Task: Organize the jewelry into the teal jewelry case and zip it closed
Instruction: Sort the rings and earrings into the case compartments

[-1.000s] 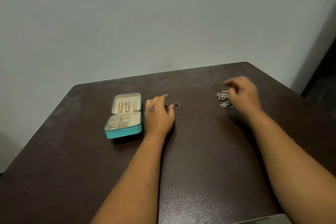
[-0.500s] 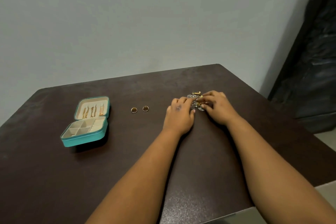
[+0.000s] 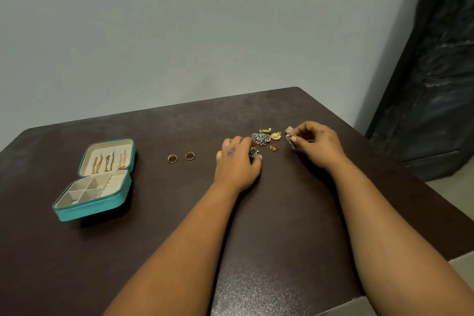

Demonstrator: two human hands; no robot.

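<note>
Presently, a dark brown table is seen filling the lower frame against a pale grey wall. At centre left the teal jewelry case lies unzipped and laid wide, its lid tilted back. Several long gold earrings are seen hung in a row inside the lid, while the cream compartments of the base appear bare. Two gold rings are set side by side on the table between the case and the left hand.

That hand is laid palm down at frame centre, its fingers curled over a small silver piece at its fingertips. Just beyond it, a small heap of silver and gold jewelry is spread on the table, with another gold ring lying at its near edge. Right of centre, the right hand is held just beside the heap, a rose-gold ornament pinched between thumb and fingertips. A dark cabinet is seen at the right edge.
</note>
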